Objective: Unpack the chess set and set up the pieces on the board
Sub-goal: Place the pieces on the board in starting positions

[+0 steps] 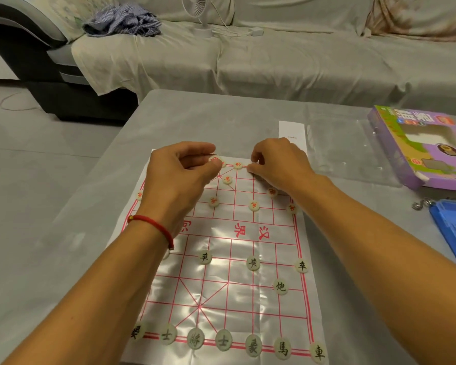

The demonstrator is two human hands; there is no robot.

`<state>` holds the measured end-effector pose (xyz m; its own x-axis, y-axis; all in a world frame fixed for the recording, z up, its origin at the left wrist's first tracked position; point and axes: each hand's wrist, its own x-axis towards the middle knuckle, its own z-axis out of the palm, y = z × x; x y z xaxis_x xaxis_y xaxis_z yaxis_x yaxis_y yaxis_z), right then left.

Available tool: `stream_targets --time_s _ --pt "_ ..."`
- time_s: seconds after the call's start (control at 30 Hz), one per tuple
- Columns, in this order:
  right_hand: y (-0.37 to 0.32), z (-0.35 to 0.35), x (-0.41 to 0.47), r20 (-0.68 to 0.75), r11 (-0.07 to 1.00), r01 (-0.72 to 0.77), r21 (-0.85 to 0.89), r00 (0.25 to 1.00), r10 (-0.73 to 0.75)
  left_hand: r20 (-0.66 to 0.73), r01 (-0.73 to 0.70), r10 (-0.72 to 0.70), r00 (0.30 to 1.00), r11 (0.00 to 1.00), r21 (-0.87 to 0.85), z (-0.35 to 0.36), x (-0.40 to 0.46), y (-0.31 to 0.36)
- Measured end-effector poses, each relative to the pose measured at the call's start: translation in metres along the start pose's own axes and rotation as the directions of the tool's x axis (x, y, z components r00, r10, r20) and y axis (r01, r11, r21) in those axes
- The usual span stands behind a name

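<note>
board (250,233) flat on table (169,122). black side nearly set; red back row mostly unfilled. left hand (181,175) pinches a red piece (214,160) at far edge; right hand (277,164) fingers curled there, grasp unclear.

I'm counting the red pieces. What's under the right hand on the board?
Below the right hand one red piece peeks out on the board. The fingertips touch the far edge line, but the hand covers that corner, so any piece there cannot be seen.
</note>
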<state>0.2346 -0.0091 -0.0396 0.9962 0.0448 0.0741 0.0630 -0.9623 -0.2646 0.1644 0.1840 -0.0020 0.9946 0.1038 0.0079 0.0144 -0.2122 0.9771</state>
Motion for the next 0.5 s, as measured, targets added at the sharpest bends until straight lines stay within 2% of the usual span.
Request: stream_targets --time_s 0.17,0.3,0.5 --pt "0.007 -0.011 -0.004 0.091 1.000 0.019 -0.006 0.996 -0.018 0.013 -0.005 0.004 1.000 1.000 0.011 -0.012 -0.001 -0.001" --pt "0.007 -0.013 -0.006 0.041 0.998 -0.010 -0.060 0.999 0.013 0.008 0.007 -0.007 1.000 1.000 0.012 -0.015 0.001 -0.003" --pt "0.002 -0.009 -0.006 0.090 0.996 0.051 -0.069 0.995 -0.045 0.025 0.017 -0.017 1.000 1.000 0.019 -0.012 0.005 -0.007"
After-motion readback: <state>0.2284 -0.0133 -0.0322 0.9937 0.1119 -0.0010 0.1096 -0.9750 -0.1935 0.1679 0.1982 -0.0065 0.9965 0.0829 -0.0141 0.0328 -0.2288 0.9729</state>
